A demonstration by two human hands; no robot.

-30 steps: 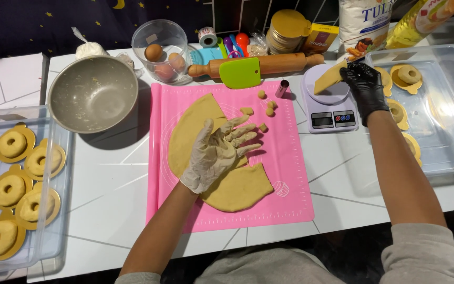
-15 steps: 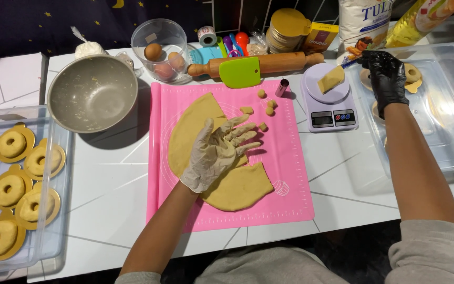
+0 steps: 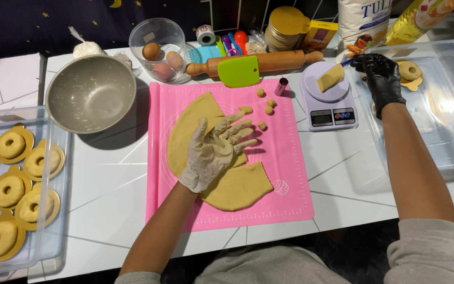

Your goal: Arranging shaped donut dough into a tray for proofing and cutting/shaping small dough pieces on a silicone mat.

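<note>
Placing shaped rings: left hand point(image 3: 214, 152) spread flat on rolled dough point(image 3: 227, 181); right hand point(image 3: 382, 79) grip unclear beside doughnut point(image 3: 410, 70). Next: careful release.

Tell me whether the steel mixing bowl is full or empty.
Empty: the steel mixing bowl shows its bare inside, with only small scraps stuck to it.

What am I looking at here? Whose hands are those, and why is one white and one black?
A camera on a person's head looks down at their own two gloved hands. The left hand, in a white glove, lies flat on rolled-out dough on a pink mat. The right hand, in a black glove, reaches into a clear tray beside a ring of dough. It grips nothing that shows. Nearby sit a metal bowl, a kitchen scale and a rolling pin.
</note>
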